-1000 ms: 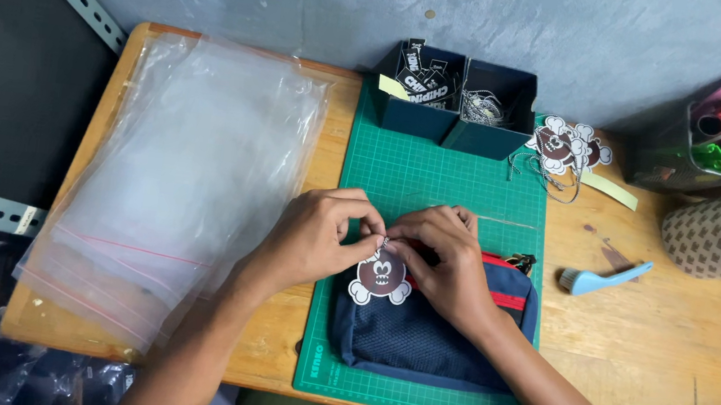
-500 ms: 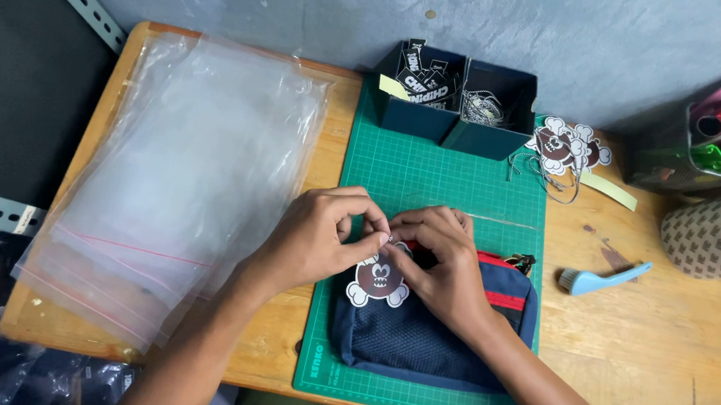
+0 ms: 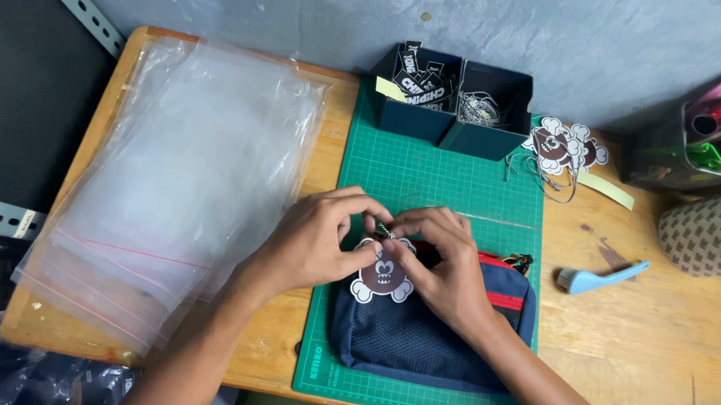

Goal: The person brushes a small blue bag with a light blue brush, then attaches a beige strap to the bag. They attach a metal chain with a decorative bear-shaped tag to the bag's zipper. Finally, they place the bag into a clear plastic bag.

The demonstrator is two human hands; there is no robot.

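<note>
Thin, light brown-and-white cartoon card tag [image 3: 383, 274], probably bendy, pinched at its top by left hand [image 3: 313, 240] and right hand [image 3: 444, 262] fingers, over soft navy fabric pouch [image 3: 418, 336].

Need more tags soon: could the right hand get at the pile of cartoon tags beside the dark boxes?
Probably yes. The right hand is busy at the tag on the pouch, but the green mat between it and the spare tags lies bare, with only loose string near them.

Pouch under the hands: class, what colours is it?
The pouch is navy blue with a red stripe along its top edge, seen in the head view.
</note>
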